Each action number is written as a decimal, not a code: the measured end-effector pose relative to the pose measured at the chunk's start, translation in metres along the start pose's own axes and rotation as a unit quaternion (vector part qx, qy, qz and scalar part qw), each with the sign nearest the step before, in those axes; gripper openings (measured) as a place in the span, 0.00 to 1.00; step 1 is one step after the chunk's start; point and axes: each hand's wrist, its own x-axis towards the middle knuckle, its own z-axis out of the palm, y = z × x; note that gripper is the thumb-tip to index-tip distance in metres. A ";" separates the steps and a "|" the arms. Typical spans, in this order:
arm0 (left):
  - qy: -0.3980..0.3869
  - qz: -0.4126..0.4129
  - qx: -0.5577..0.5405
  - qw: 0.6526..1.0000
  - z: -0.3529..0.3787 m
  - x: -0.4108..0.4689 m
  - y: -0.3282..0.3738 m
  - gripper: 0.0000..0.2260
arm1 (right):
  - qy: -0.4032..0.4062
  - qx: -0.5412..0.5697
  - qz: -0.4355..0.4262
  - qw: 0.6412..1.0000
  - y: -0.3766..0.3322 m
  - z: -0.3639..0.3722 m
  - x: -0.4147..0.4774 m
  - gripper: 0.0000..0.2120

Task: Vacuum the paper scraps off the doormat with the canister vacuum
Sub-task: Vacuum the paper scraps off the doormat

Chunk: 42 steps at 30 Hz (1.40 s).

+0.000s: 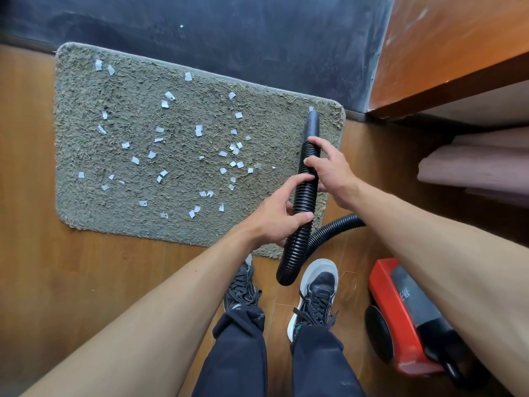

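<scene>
Dark navy trousers (237, 353) meet black lace-up sneakers (317, 290) with grey-white toes and soles.

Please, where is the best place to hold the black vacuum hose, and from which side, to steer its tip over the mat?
Grip the ribbed hose just behind the smooth nozzle, from above, hand wrapped round it. The ribs likely stop slipping, and a hold near the tip steers it best. The right hand grips there; the left hand holds lower.
</scene>
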 end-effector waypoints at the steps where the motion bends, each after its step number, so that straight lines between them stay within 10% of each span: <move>1: -0.002 0.000 0.004 1.000 -0.001 0.001 0.002 0.28 | -0.001 -0.001 -0.001 1.000 -0.001 0.000 0.000 0.22; 42: 0.012 -0.004 0.017 1.000 0.006 -0.008 -0.002 0.28 | -0.038 0.045 0.014 0.998 0.010 -0.006 -0.011 0.25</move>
